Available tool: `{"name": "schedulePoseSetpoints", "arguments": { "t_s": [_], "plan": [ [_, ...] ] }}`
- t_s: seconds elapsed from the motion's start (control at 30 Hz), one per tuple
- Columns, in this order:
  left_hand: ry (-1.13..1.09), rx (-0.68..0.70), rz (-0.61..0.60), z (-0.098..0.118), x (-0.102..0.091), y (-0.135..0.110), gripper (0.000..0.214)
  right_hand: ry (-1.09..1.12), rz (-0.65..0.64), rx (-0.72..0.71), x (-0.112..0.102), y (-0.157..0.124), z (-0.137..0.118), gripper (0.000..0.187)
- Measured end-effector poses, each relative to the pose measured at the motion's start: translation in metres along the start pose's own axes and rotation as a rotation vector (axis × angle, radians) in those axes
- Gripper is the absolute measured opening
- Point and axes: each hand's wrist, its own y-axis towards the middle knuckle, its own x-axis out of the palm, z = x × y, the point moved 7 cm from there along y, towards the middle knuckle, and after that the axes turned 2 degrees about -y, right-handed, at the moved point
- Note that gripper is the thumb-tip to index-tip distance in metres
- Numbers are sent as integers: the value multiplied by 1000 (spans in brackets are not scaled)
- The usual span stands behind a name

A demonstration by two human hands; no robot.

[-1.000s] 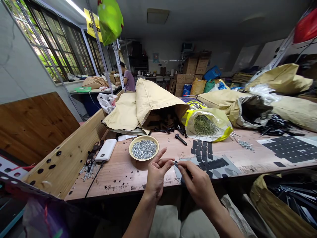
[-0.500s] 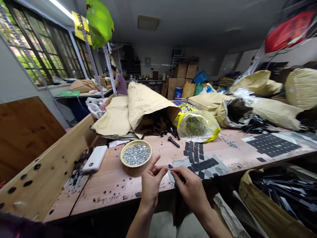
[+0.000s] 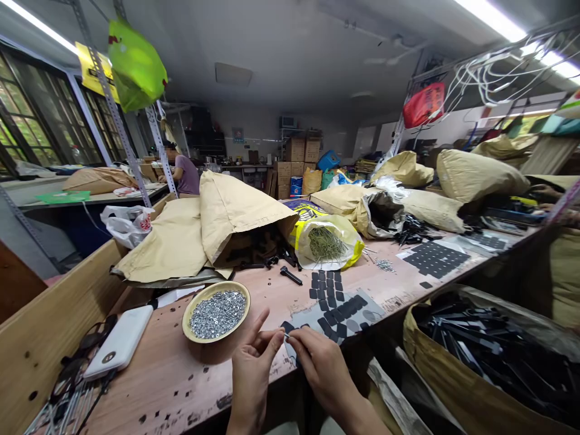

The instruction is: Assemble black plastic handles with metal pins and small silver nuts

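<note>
My left hand (image 3: 252, 367) and my right hand (image 3: 317, 366) meet at the near edge of the wooden workbench (image 3: 172, 374). Both pinch a small metal piece (image 3: 286, 336) between their fingertips, and the right hand also hides a dark slim part. The left forefinger sticks up. Just beyond the left hand stands a tan bowl (image 3: 216, 312) heaped with small silver nuts. To the right of the hands lies a grey sheet with black pads (image 3: 338, 307).
Brown paper sacks (image 3: 226, 220) and a clear bag of screws (image 3: 327, 243) lie across the back of the bench. A white power bank (image 3: 120, 340) rests at left. An open sack of black parts (image 3: 480, 350) stands at right. Another person (image 3: 185, 174) sits far off.
The view has swung right and down, so bench and bowl sit lower left. Both hands stay pinched together on the small piece and are nearer the bench edge.
</note>
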Motion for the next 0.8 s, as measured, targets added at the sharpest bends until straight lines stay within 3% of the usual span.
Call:
{"name": "schedulePoseSetpoints", "arguments": {
  "t_s": [0.1, 0.27, 0.4, 0.53, 0.63, 0.8],
  "plan": [
    [20, 3, -19, 3, 3, -1, 90, 50, -35, 46, 4, -2, 5, 35],
    [40, -3, -37, -2, 2, -1, 90, 106, -31, 147, 0, -4, 12, 21],
    [60, -13, -40, -6, 1, 1, 90, 197, -31, 160, -2, -6, 10, 32],
    [102, -110, -95, -16, 5, 2, 95, 220, -6, 173, -5, -10, 19, 29],
    [151, -224, -150, -31, 3, 4, 98, 105, 25, 225, -16, -11, 52, 24],
    [298, -83, -45, -41, -25, 27, 83, -446, 206, 453, -70, -17, 142, 22]
  ]
}}
